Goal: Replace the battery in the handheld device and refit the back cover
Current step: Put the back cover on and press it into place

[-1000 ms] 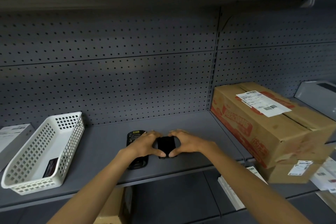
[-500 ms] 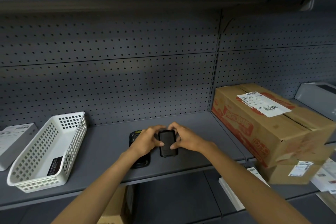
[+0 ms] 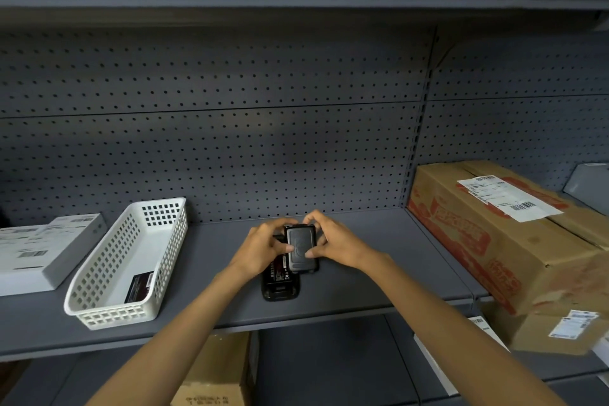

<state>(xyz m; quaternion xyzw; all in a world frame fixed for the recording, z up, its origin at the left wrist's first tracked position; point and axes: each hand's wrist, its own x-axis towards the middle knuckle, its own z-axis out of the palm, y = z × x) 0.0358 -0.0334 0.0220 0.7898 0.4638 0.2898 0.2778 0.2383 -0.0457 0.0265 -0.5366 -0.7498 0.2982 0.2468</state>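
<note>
The black handheld device lies face down on the grey shelf, its open back showing a labelled battery. Just above it I hold the black back cover, outer side up, partly overlapping the device's upper right. My left hand grips the cover's left edge and hides the device's top. My right hand grips its right edge, thumb on the face.
A white perforated basket with a dark battery inside stands to the left. Beside it lies a white flat box. A large cardboard box fills the shelf to the right. Pegboard wall behind; more boxes below.
Both hands lifted the cover off the shelf, raised it and brought it left over the device's upper part. The device stayed where it was.
</note>
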